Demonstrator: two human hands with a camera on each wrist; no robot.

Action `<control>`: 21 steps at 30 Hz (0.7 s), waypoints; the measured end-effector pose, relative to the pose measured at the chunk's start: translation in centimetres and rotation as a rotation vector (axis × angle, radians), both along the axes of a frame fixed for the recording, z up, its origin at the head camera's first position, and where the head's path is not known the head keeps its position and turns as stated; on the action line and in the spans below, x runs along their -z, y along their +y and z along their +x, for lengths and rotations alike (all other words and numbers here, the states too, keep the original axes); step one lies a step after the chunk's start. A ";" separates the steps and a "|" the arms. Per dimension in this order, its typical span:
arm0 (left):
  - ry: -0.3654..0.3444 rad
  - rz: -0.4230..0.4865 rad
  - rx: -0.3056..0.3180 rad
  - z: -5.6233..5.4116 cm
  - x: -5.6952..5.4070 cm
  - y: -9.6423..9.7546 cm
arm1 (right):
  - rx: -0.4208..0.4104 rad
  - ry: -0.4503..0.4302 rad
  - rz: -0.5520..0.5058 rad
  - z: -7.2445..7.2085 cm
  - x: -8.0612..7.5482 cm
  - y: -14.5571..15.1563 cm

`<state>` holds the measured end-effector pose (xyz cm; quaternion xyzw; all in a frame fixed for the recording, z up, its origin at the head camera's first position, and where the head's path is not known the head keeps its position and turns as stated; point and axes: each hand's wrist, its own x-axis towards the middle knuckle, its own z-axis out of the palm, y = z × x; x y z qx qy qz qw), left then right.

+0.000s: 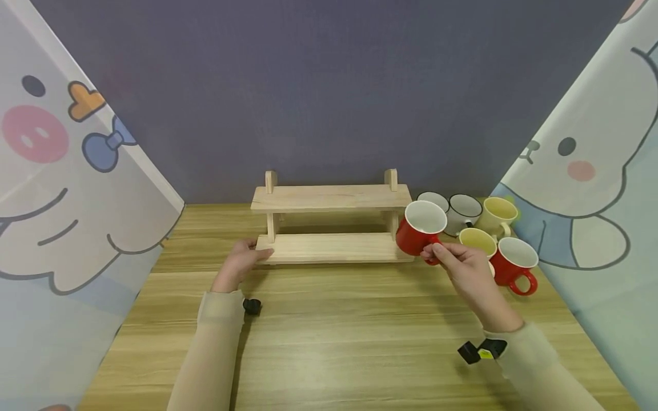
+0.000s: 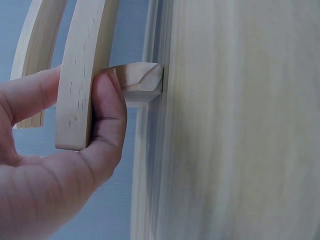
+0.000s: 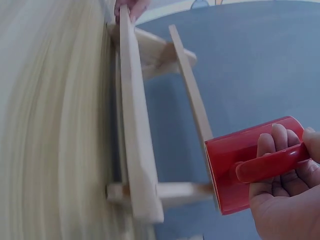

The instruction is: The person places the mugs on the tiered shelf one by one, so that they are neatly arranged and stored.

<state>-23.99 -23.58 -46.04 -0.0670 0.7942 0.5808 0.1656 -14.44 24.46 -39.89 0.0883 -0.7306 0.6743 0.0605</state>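
A two-tier wooden shelf (image 1: 331,197) stands at the back of the table. My left hand (image 1: 240,264) pinches the left end of its lower board (image 2: 75,110), thumb on one face and fingers on the other. My right hand (image 1: 465,274) holds a red mug (image 1: 418,228) with a white inside by its handle (image 3: 272,165). The mug is upright, raised in front of the shelf's right end; whether it touches the shelf I cannot tell. Both boards carry nothing.
Right of the shelf several mugs stand close together: a second red mug (image 1: 514,262), yellow mugs (image 1: 498,216) and white mugs with dark rims (image 1: 462,214). A grey-blue panel (image 1: 329,91) rises behind, and cartoon-printed panels (image 1: 581,188) flank the wooden table (image 1: 329,342).
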 end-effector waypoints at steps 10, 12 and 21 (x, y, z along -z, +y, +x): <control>-0.014 0.015 -0.014 0.0 0.0 -0.1 | -0.056 0.020 -0.123 -2.0 -1.2 -5.5; -0.015 0.014 -0.012 0.0 0.1 -0.1 | -0.074 0.020 -0.142 -2.4 -1.6 -6.7; -0.020 0.008 -0.027 0.2 0.0 0.0 | -0.111 0.020 -0.188 -4.2 -2.8 -11.8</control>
